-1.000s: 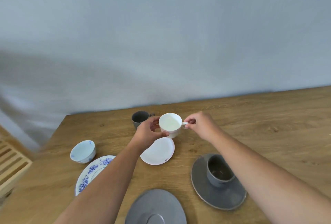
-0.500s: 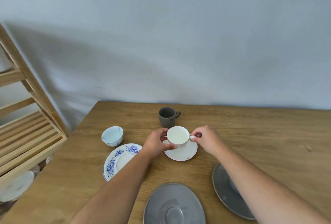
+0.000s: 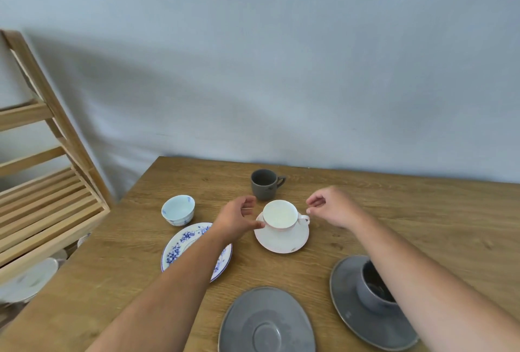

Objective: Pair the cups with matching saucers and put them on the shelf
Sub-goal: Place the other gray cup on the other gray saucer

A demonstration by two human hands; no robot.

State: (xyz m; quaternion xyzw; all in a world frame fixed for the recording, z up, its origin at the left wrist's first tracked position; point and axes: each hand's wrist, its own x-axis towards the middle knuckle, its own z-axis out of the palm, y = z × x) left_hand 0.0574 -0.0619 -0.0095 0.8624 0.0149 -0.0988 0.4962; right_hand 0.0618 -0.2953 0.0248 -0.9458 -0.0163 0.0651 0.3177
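White cup (image 3: 280,214) sits on its white saucer (image 3: 282,237); my left hand (image 3: 235,218) and right hand (image 3: 332,206) hover open. Next I lift the pair toward the wooden shelf (image 3: 47,205).

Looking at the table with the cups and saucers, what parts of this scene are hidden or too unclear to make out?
Head view only:
- Blue floral saucer: its middle is covered by the left forearm.
- Grey cup on the right grey saucer: partly behind the right forearm; contents unclear.
- Front grey saucer: cut off by the bottom edge.
- Dishes under the wooden shelf: blurred, kind unclear.
- Small mark on the white saucer: too small to read.
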